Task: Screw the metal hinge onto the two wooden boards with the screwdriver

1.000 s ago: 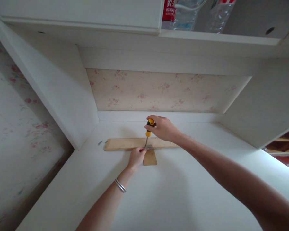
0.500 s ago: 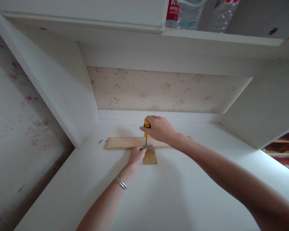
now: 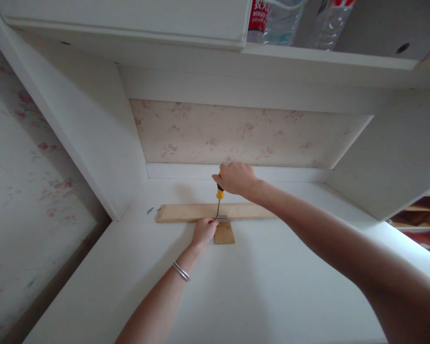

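My right hand [image 3: 238,177] is wrapped around the handle of a yellow and black screwdriver [image 3: 220,194], held nearly upright. Its shaft runs down to a small metal hinge [image 3: 222,219] at the front edge of a long wooden board [image 3: 186,211]. A short wooden piece [image 3: 224,234] lies in front of the hinge, against the board. At the hinge's left end my left hand [image 3: 203,232] is closed, thumb and fingertips pressed on it beside the screwdriver tip. The tip's exact contact point is too small to make out.
A few small screws [image 3: 150,210] lie left of the board on the white desktop [image 3: 272,286]. White side panels [image 3: 89,110] stand left and right. Overhead, a shelf [image 3: 329,56] holds plastic bottles [image 3: 283,21].
My right hand has risen slightly and turned on the screwdriver, showing more of its handle below the fist. My left hand, the board and the short piece stay nearly where they were.
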The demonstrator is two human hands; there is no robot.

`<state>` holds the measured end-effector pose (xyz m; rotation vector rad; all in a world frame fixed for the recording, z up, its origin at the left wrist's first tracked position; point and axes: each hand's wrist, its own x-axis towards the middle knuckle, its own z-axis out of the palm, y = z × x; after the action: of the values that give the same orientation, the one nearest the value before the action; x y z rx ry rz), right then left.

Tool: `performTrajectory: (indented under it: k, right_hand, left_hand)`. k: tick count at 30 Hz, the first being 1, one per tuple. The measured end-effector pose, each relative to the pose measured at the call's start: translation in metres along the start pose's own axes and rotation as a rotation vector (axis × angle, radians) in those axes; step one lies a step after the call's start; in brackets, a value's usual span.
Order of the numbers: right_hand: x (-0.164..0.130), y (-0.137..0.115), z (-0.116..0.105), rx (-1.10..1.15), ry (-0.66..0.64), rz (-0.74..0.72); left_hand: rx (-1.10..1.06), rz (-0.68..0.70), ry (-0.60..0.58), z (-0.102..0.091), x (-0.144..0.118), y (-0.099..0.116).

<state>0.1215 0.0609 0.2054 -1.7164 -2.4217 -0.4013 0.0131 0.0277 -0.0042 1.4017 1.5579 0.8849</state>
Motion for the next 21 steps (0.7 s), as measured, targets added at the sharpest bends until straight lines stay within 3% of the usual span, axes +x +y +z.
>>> performTrajectory:
  k: [8,10,12,14,19,21]
  right_hand:
    - [0.029,0.011,-0.017,0.048,-0.447,-0.183]
    - [0.032,0.008,-0.018,-0.019,-0.474,-0.127]
    - [0.034,0.006,-0.019,-0.083,-0.417,-0.084]
    - [0.036,0.006,-0.020,-0.097,-0.397,-0.120]
    - [0.044,0.015,-0.025,0.074,-0.668,-0.176]
    - [0.046,0.015,-0.025,0.050,-0.681,-0.129]
  left_hand:
    - [-0.033,0.011,-0.002,0.001,-0.001,-0.003]
    - [-0.011,0.010,-0.003,0.000,-0.001,-0.002]
    - [0.003,0.014,0.004,-0.001,-0.001,-0.001]
    - [-0.007,0.011,0.001,-0.001,-0.001,0.000]
    - [-0.048,-0.015,-0.010,-0.002,-0.003,0.001]
    - [-0.044,-0.008,-0.009,-0.003,-0.003,0.002]
